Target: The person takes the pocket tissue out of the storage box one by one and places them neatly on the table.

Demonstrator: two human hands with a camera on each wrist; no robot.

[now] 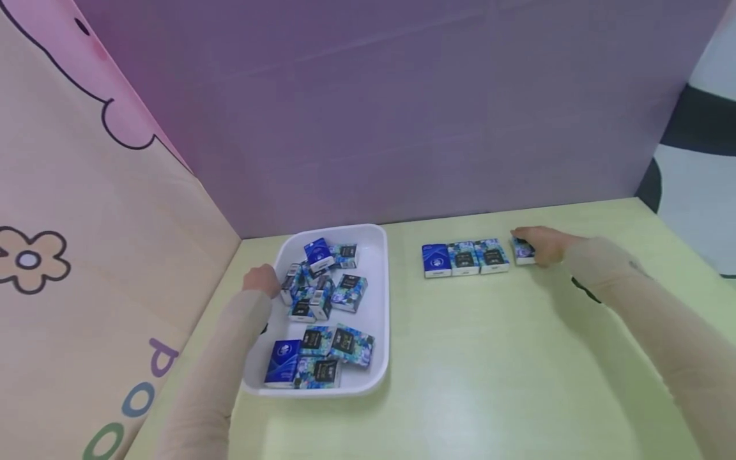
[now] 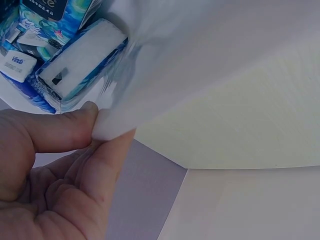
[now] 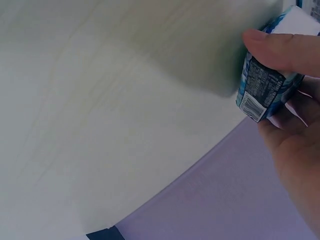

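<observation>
My left hand pinches the left rim of a white plastic tray, thumb on one side and fingers on the other, as the left wrist view shows. Inside the tray lie several small tissue packs, some plain dark blue and others floral with a black label. Over at the right, my right hand grips a floral tissue pack between thumb and fingers, low at the table. Just left of it, a dark blue pack and two floral packs lie side by side in a row, a small gap away.
The pale yellow-green table carries everything. A purple panel rises along its back edge, and a cream panel with cartoon prints stands close on the left. Another panel with black and white shapes is at the right.
</observation>
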